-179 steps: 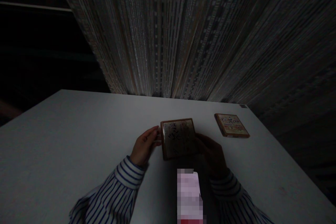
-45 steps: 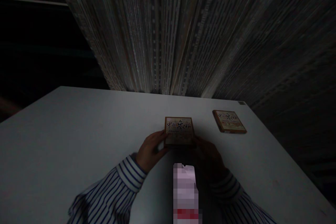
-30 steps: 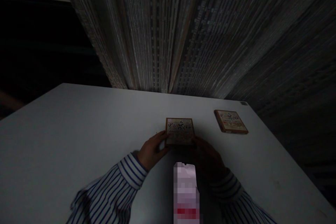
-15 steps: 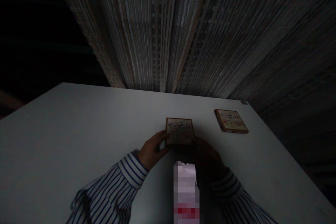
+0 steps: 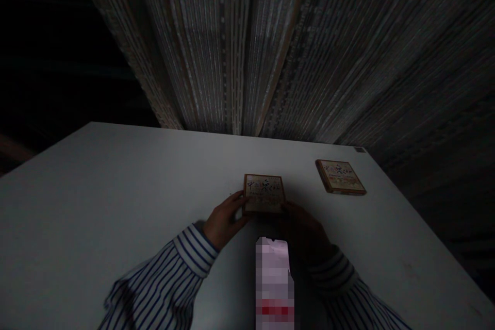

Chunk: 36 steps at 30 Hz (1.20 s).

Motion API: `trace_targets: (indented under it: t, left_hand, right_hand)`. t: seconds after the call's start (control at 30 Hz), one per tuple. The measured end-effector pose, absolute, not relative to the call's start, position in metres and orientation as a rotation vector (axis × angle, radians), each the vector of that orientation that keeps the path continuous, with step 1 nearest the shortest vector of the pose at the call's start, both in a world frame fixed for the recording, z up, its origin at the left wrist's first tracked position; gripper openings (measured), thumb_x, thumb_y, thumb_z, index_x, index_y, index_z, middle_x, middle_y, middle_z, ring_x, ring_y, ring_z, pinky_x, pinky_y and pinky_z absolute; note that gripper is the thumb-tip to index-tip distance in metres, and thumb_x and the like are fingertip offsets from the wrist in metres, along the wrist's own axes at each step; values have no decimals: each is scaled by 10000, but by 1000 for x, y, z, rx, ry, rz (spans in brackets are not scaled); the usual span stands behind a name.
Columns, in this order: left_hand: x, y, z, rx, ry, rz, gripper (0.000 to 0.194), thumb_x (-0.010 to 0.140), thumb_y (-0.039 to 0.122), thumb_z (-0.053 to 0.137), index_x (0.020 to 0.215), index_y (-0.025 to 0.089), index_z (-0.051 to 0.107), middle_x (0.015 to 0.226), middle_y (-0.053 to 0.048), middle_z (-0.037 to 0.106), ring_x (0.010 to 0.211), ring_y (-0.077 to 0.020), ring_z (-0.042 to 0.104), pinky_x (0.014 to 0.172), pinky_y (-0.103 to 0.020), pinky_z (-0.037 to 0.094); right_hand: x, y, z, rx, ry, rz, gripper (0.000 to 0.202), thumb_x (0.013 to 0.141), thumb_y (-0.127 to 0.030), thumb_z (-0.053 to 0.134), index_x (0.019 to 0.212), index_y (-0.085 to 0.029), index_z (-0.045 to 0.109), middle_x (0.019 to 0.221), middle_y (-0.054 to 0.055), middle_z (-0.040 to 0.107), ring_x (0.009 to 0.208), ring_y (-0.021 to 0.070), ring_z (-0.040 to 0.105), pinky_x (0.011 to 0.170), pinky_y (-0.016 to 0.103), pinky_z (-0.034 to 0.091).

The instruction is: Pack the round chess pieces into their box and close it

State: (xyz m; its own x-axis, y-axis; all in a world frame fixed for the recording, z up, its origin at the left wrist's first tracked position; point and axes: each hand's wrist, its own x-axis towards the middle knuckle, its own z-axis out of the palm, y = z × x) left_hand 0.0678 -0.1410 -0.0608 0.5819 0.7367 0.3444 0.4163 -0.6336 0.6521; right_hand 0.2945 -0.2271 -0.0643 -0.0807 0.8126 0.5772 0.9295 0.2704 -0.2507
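Observation:
A small square box [image 5: 264, 194] with a brown border and dark brush-style lettering on its pale top is between my hands over the white table. My left hand [image 5: 224, 220] grips its left side, fingers along the edge and thumb at the near corner. On the opposite side my right hand [image 5: 309, 232], in deep shadow, closes on the right edge; most of its fingers are hard to see. Just nearer to me is a phone-shaped object [image 5: 273, 268] with a bright, pixelated face.
A second box [image 5: 341, 177] of the same look lies flat at the table's right. The white table [image 5: 116, 191] ends at the back against a striped curtain [image 5: 247, 51]. A small dark label [image 5: 359, 149] sits at the far right corner. The left background is dark.
Both hands stay on the box in nearly the same place. The box's top has tilted very slightly; the other box has not moved on the table.

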Motion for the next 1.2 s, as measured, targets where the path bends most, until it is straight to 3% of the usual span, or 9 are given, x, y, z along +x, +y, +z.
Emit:
trace_targets:
  t: [0.4, 0.6, 0.9, 1.2]
  left_hand:
    - [65, -140, -68, 2405, 910, 850, 485, 744, 242, 645, 1217, 212, 542, 1268, -146, 556, 1147, -271, 546, 927, -472, 473]
    - [65, -139, -68, 2450, 904, 881, 475, 775, 327, 631, 1225, 220, 522, 1288, -146, 532, 1163, -278, 522, 909, -501, 471]
    - [66, -137, -67, 2570, 846, 889, 396, 852, 357, 533, 1208, 185, 548, 1269, -160, 540, 1160, -279, 516, 903, -493, 481]
    - [65, -137, -66, 2606, 844, 867, 387, 863, 372, 510, 1201, 187, 554, 1269, -158, 543, 1150, -281, 526, 888, -499, 493]
  right_hand:
    - [295, -227, -61, -1576, -1984, -219, 288, 847, -271, 492, 1069, -140, 619, 1020, 157, 675, 887, 252, 663, 732, 400, 580]
    - [299, -226, -63, -1601, -2061, -341, 305, 858, -280, 505, 1092, -120, 616, 1065, 163, 663, 963, 247, 634, 780, 380, 554]
    - [296, -228, -62, -1620, -2105, -370, 338, 934, -263, 359, 1076, -144, 642, 1114, 148, 651, 1005, 232, 605, 817, 384, 520]
    - [294, -228, -59, -1649, -2121, -323, 331, 932, -239, 366, 1087, -146, 643, 1119, 145, 651, 1030, 223, 593, 840, 373, 502]
